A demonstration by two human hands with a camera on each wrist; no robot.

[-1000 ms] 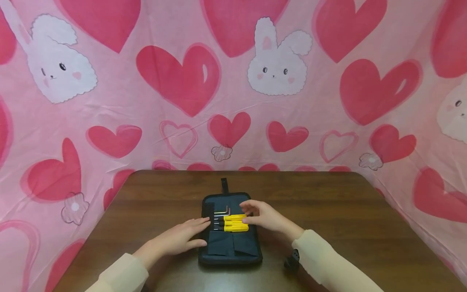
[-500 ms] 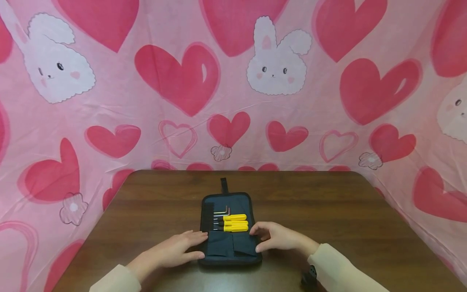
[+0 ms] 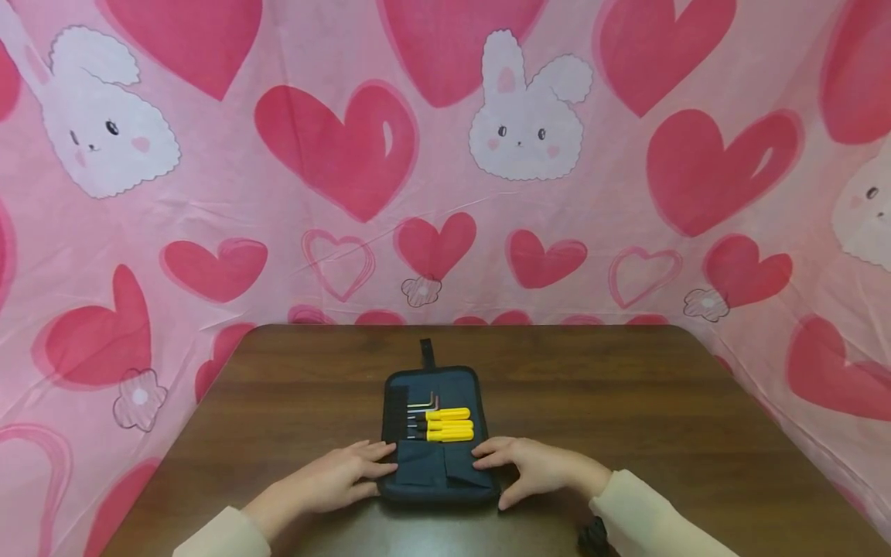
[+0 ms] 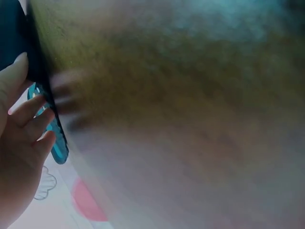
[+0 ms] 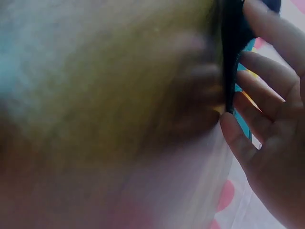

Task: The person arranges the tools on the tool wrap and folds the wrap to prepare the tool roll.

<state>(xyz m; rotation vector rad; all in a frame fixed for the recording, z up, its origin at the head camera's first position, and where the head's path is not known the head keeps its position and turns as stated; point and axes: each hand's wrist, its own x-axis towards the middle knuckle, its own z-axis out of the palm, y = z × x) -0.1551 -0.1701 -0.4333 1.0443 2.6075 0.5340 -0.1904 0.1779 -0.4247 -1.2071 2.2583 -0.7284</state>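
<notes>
An unfolded black tool pouch (image 3: 421,468) lies on the brown wooden table. Three yellow-handled screwdrivers (image 3: 448,425) sit side by side in its far half, with L-shaped hex keys (image 3: 421,403) just beyond them. Along the pouch's near left edge rests my left hand (image 3: 334,480), its fingers loosely extended and touching the border. My right hand (image 3: 539,468) touches the opposite edge, fingertips over the right pocket and thumb by the near right corner. Both wrist views show fingers against the edge of the pouch; the rest is blurred there.
A black strap (image 3: 427,353) extends from the pouch's far edge across the table (image 3: 626,402). Behind the table hangs a pink cloth (image 3: 445,201) printed with hearts and rabbits. A small black object (image 3: 594,536) is beneath the right sleeve.
My right hand has left the screwdriver handles and come nearer, down to the pouch's right edge. My left hand has slid slightly nearer along the left edge. The pouch stays put.
</notes>
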